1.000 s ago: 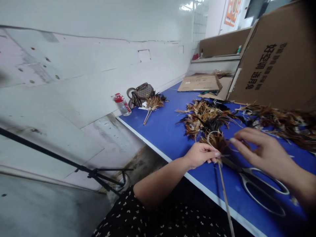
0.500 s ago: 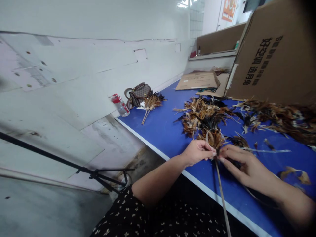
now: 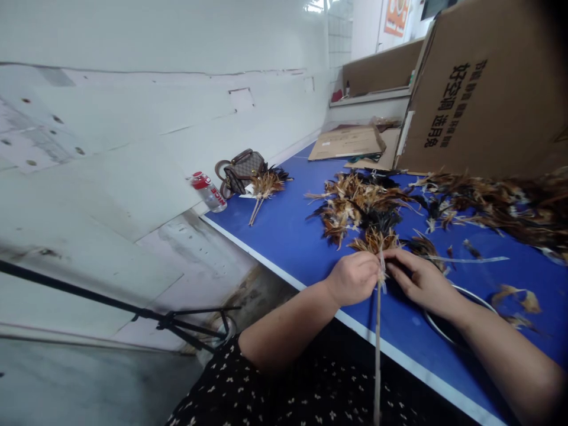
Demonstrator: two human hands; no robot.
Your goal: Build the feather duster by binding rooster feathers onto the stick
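Observation:
Both hands meet at the top of a thin stick (image 3: pixel 377 349), just below a bunch of brown feathers (image 3: pixel 375 239). A clear plastic strip (image 3: pixel 383 272) wraps this joint, and a short piece of it hangs down between my hands. My left hand (image 3: pixel 355 278) is closed, its fingertips pinching the strip against the stick. From the other side, my right hand (image 3: pixel 419 281) has its index finger and thumb closed on the feathered stick just under the feathers. The stick's lower end points down past the table edge towards my lap.
Loose brown and black feathers (image 3: pixel 355 204) cover the blue table (image 3: pixel 275 236), with more piled at the right (image 3: pixel 497 204). A metal ring-rimmed bowl (image 3: pixel 437 331) sits under my right forearm. At the far left are a finished-looking feather bunch (image 3: pixel 268 182), a handbag (image 3: pixel 248 164) and a bottle (image 3: pixel 210 194). Cardboard (image 3: pixel 497 89) stands behind.
The plastic strip's loop above my left hand is gone, and a short piece now hangs down by the stick. My left hand has turned over, fingers curled in. The stick stands straighter.

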